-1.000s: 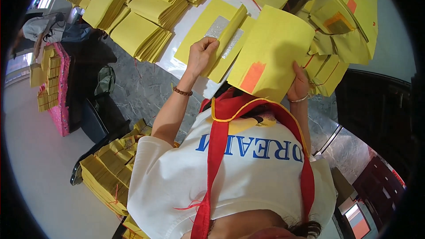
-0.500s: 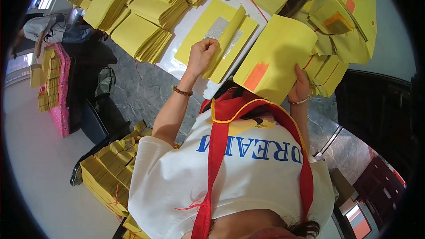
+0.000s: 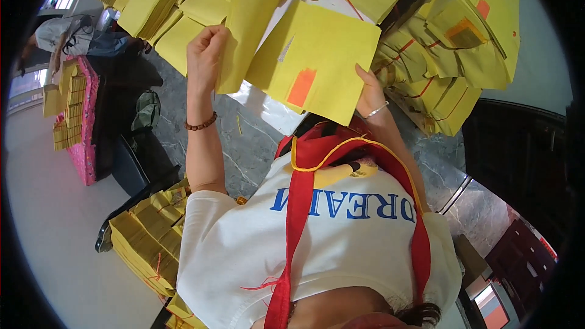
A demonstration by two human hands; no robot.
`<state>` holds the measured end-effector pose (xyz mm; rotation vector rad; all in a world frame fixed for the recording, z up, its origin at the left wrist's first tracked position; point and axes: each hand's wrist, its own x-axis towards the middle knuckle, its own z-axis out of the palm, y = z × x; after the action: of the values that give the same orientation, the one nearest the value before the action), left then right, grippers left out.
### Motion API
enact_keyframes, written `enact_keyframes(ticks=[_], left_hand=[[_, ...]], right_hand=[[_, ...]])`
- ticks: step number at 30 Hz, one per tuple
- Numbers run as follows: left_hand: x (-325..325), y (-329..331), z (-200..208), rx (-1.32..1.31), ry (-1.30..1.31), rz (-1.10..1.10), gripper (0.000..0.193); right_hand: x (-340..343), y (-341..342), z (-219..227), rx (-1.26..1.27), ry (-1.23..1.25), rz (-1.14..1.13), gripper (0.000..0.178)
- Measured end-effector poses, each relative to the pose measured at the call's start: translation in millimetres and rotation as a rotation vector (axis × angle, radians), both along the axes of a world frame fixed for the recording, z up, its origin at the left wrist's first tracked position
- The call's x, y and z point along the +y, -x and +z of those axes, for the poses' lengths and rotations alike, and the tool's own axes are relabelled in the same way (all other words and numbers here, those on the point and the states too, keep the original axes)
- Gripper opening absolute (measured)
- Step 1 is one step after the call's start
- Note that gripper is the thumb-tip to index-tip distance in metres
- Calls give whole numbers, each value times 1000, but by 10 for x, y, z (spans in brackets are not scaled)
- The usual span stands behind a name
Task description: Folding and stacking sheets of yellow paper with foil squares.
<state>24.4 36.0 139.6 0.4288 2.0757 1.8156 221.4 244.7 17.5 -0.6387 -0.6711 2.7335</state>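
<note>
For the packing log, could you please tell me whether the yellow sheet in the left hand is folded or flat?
Folded, it seems: the left hand lifts a narrow yellow sheet bent along its length, beside the wider flat sheet.

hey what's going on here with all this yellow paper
A person in a white shirt is handling yellow paper sheets at a grey stone counter. The left hand pinches the edge of a lifted sheet, while the right hand holds a flat stack with an orange patch. Tied bundles of yellow paper are heaped across the counter, and more bundles sit lower down at the left.
</note>
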Motion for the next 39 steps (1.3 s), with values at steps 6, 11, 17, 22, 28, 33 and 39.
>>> enact_keyframes(ticks=[6,11,17,22,28,33,39], left_hand=[[215,-351,-290,149,81,-104,14],[601,-919,-861,149,175,-183,16],[635,-1002,-1065,-209,15,-244,18],[635,-971,-1032,-277,-24,-271,17],[640,-905,-1032,-411,-53,-279,14],[644,-890,-1110,-413,-99,-286,14],[621,-882,-1038,-463,-121,-257,15]], right_hand=[[-251,156,-27,-53,0,-19,34],[-363,220,-92,-127,10,-73,31],[-359,206,-145,-117,31,-68,28],[-353,198,-104,-125,49,-57,27],[-366,201,-145,-111,38,-74,27],[-361,205,-168,-114,36,-80,26],[-317,198,44,37,258,-23,27]])
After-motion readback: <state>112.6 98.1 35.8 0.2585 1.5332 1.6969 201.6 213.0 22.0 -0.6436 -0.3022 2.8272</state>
